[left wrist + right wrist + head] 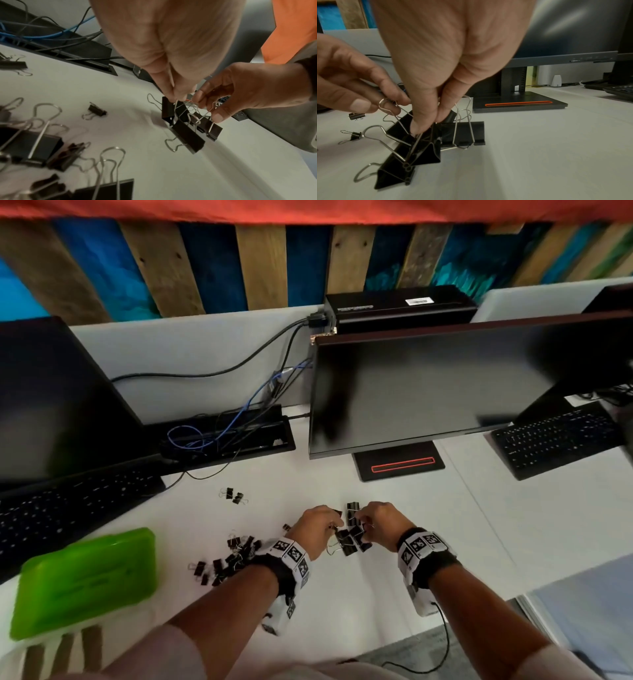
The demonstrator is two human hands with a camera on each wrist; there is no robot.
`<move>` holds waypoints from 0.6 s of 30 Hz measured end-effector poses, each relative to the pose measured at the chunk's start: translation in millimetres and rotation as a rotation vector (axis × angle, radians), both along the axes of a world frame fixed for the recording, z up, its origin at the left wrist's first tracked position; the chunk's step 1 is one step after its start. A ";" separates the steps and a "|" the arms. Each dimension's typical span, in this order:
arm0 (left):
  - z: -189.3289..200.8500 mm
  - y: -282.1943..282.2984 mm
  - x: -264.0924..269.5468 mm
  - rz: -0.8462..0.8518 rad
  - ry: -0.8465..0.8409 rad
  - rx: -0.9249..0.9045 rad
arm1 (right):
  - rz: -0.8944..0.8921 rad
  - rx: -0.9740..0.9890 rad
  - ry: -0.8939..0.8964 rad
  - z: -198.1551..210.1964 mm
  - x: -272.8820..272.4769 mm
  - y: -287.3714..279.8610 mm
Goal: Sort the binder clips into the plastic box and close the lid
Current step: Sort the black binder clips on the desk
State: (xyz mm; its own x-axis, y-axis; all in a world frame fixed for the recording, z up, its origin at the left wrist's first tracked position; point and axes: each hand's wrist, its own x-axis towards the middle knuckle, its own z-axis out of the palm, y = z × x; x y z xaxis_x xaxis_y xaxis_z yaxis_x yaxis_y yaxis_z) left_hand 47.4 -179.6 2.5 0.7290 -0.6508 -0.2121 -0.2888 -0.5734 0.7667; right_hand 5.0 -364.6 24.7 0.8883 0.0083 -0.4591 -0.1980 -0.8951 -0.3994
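both hands pinching at a tangle of large clips

the left hand [317,527] and right hand [378,523] meet over a cluster of large binder clips [352,537] near the middle of the white desk [445,542]. each hand pinches wire handles of that cluster between thumb and fingertips: in the right wrist view the right fingers [423,121] close on handles right above the black clip bodies [419,152], while the left hand [351,86] grips a wire loop beside them. in the left wrist view the right hand [248,94] holds a handle of one clip [211,129]; the clips hang tangled together, lower ends at the desk, though whether they touch it i cannot tell.

to the left of the left wrist lies a loose pile of clips [229,559] of mixed sizes. two small clips [233,495] sit apart, farther back. the green plastic box [85,580] lies at the near left desk edge, lid shut, well apart from the hands.

behind are a monitor [445,385] on its stand, a second screen [51,398] on the left, keyboards [555,436], and a cable tray [226,436].
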 end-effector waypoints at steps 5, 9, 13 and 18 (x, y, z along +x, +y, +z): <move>-3.7 13.9 -9.8 0.011 0.167 -0.061 | -0.025 0.057 -0.046 -5.1 -6.0 -6.9; -4.2 24.3 -14.0 0.017 0.217 -0.109 | -0.063 0.075 -0.138 -3.4 -7.4 -2.3; -0.1 26.1 -15.2 0.025 0.187 -0.100 | 0.031 0.054 -0.288 1.1 -6.9 24.4; 1.4 56.0 -8.2 0.120 0.044 -0.029 | 0.222 0.056 -0.325 -1.2 -4.7 64.3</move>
